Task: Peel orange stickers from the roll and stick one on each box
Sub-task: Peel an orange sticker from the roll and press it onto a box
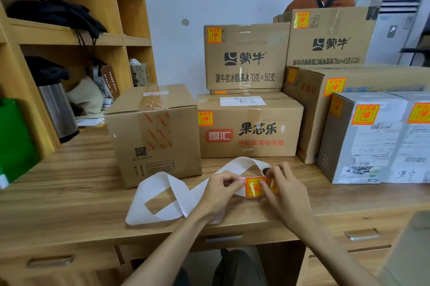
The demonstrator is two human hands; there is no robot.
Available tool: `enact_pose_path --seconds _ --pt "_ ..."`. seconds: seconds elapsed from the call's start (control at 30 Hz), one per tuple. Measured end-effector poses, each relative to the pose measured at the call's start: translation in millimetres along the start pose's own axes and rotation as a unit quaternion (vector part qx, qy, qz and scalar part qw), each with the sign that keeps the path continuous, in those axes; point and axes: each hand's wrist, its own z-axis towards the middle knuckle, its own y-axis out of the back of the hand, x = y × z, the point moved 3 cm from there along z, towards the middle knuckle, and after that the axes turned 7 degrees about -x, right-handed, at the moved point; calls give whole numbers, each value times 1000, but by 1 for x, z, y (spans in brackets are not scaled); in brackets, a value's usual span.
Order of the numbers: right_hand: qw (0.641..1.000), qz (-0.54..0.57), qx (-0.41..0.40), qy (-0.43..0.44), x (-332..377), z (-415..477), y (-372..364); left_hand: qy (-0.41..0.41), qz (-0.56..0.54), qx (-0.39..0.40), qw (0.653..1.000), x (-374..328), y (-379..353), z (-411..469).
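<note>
Left hand (218,189) pinches the liner (162,195); right hand (285,192) pinches the sticker (252,189) (thin, limp, tacky), likely best peeled from a corner.

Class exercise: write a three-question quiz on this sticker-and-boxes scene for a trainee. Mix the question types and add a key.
1. True or false: the front of the QR-code box already bears an orange label.
2. The white strip looped on the desk is: A bare backing paper; B cloth tape; C a ruler.
3. Fill in: the ___ hand's fingertips touch the orange sticker.
Key: 1 false; 2 A; 3 right hand.
</note>
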Motion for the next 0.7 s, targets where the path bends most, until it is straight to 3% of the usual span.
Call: enact_pose_path --seconds 0.1,0.3,0.43,0.7 --pt "999 18 4 30 14 -5 -3 -3 -10 11 1000 -2 0 -1" --pt "995 80 38 -50 18 -4 -14 -13 14 33 999 -1 2 -1" --pt "993 85 50 -65 17 -5 -15 16 5 33 999 -2 2 -2" --pt "992 93 40 -71 22 -7 -10 -4 25 39 999 -8 2 -6"
